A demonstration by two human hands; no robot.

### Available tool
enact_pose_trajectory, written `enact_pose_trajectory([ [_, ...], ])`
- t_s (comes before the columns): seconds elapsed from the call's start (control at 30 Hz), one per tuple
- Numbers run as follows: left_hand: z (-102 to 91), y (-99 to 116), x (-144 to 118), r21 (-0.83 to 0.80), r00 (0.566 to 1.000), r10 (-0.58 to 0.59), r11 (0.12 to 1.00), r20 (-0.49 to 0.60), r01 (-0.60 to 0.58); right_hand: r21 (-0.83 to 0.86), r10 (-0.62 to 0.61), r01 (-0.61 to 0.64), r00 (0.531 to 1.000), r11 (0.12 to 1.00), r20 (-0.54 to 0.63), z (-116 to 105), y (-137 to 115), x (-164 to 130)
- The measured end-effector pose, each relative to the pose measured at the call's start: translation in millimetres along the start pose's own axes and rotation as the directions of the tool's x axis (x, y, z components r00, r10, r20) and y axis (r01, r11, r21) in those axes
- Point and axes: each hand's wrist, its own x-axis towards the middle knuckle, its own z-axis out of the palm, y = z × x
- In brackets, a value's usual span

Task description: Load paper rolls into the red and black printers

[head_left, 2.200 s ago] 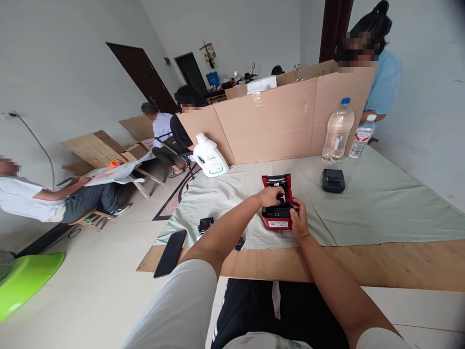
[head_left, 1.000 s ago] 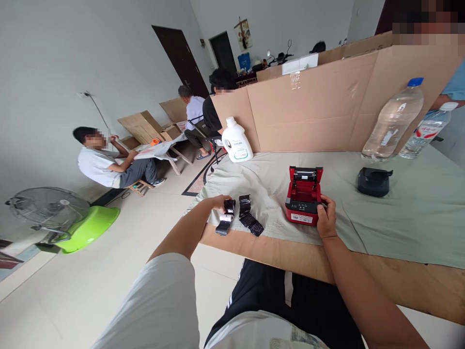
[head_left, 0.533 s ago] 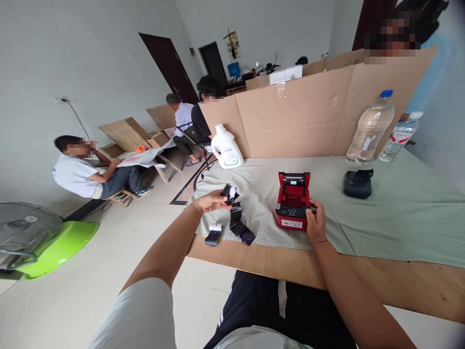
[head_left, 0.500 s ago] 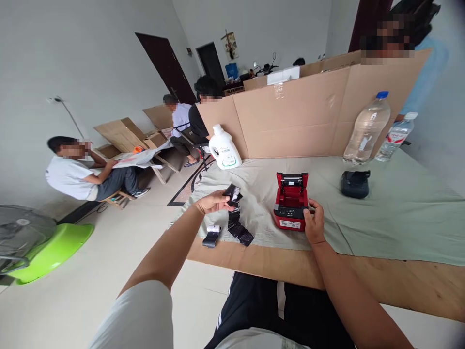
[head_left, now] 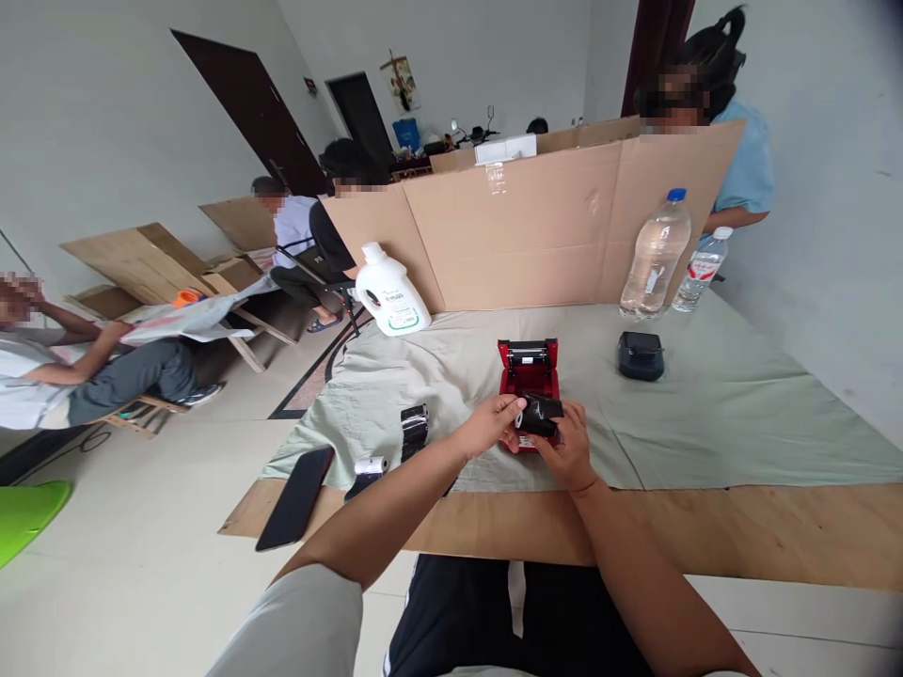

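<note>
My left hand [head_left: 498,425] pinches the left end of a small black roll [head_left: 540,408] with a white core, in front of my body. On the roll's other side, my right hand [head_left: 570,449] has its fingers closed on the right end. Both hands and the roll are over the front of a red label printer [head_left: 504,384], whose lid stands raised. They cover much of the printer's front. To the left, a black roll [head_left: 415,425] and a white-cored roll [head_left: 371,465] lie on the cloth, partly behind my left forearm.
A black phone [head_left: 294,498] lies at the table's left edge. Behind are a white detergent bottle [head_left: 392,291], two water bottles, a black pouch [head_left: 641,355] and a cardboard partition [head_left: 522,244]. Several people sit beyond; one is behind the partition at right.
My left hand has moved right, from above the loose black strip to the printer, with a black roll. My right hand has left the printer's side and closed on the roll. The view has shifted.
</note>
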Motion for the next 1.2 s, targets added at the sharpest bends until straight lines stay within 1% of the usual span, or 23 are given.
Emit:
enact_pose_trajectory([
  [0.03,0.2,1,-3,0.095,0.992,0.067,0.994,-0.104,-0.057,0.007,0.021,-0.021,1.0,1.0,-0.01,-1,0,0],
  [0.07,0.1,2,-8,0.218,0.961,0.179,0.967,-0.209,-0.133,0.016,0.045,-0.045,0.999,0.999,-0.017,-1,0,1],
  [0.1,-0.1,3,-12,0.364,0.902,0.332,0.905,-0.278,-0.22,0.024,0.068,-0.067,0.997,0.997,-0.02,-2,-1,2],
  [0.13,0.0,4,-16,0.517,0.822,0.498,0.798,-0.277,-0.309,0.031,0.087,-0.087,0.996,0.996,-0.019,-3,-1,2],
  [0.17,0.4,5,-19,0.65,0.744,0.638,0.653,-0.197,-0.387,0.036,0.099,-0.098,0.995,0.994,-0.013,-4,-2,3],
  [0.2,1.4,6,-22,0.741,0.688,0.723,0.494,-0.06,-0.454,0.044,0.102,-0.101,0.995,0.994,-0.004,-4,-3,3],
  [0.23,2.9,7,-24,0.787,0.655,0.75,0.348,0.092,-0.51,0.054,0.096,-0.096,0.995,0.994,0.008,-5,-4,3],
  [0.27,4.9,7,-25,0.8,0.639,0.737,0.238,0.22,-0.55,0.066,0.081,-0.083,0.996,0.994,0.023,-6,-5,4],
  [0.3,7.2,8,-26,0.799,0.639,0.705,0.173,0.309,-0.576,0.081,0.057,-0.06,0.998,0.995,0.041,-8,-6,4],
  [0.33,9.2,9,-26,0.793,0.653,0.668,0.152,0.357,-0.59,0.098,0.029,-0.035,0.998,0.995,0.06,-9,-7,5],
  [0.37,10.7,10,-26,0.785,0.674,0.64,0.174,0.369,-0.595,0.115,0.002,-0.01,0.997,0.993,0.072,-10,-8,6],
  [0.4,11.1,12,-25,0.768,0.7,0.621,0.235,0.353,-0.596,0.128,-0.022,0.012,0.997,0.992,0.074,-12,-9,7],
  [0.47,7.4,17,-24,0.685,0.763,0.596,0.447,0.252,-0.575,0.131,-0.041,0.033,0.997,0.991,0.063,-14,-11,9],
  [0.53,-3.0,25,-18,0.505,0.831,0.54,0.684,0.134,-0.526,0.09,-0.022,0.018,0.999,0.996,0.043,-16,-13,11],
  [0.57,-10.0,29,-13,0.402,0.862,0.498,0.773,0.093,-0.49,0.067,-0.012,0.009,0.999,0.998,0.038,-16,-15,12],
  [0.63,-24.5,35,1,0.277,0.914,0.403,0.874,0.045,-0.399,0.04,-0.011,0.009,0.999,0.999,0.047,-15,-18,13],
  [0.7,-34.5,36,19,0.333,0.951,0.31,0.896,0.009,-0.296,0.029,-0.04,0.038,0.997,0.999,0.062,-13,-20,12],
  [0.77,-36.0,35,36,0.529,0.974,0.227,0.826,0.005,-0.195,0.01,-0.071,0.071,0.995,0.997,0.07,-11,-22,10],
  [0.83,-30.1,32,51,0.743,0.987,0.158,0.657,0.03,-0.128,-0.023,-0.088,0.089,0.994,0.996,0.058,-11,-22,9],
  [0.9,-21.1,31,62,0.88,0.993,0.109,0.466,0.04,-0.087,-0.053,-0.097,0.099,0.994,0.994,0.041,-11,-21,9],
  [0.97,-13.8,32,70,0.941,0.998,0.063,0.335,0.027,-0.047,-0.064,-0.113,0.117,0.992,0.991,0.056,-11,-18,9],
  [1.07,-8.3,37,76,0.976,0.999,-0.016,0.218,0.028,-0.024,-0.058,-0.132,0.138,0.986,0.989,0.1,-9,-14,9],
  [1.2,-2.6,45,80,0.996,0.997,-0.05,0.072,0.056,-0.053,-0.061,-0.086,0.088,0.996,0.994,0.039,-4,-12,6],
])
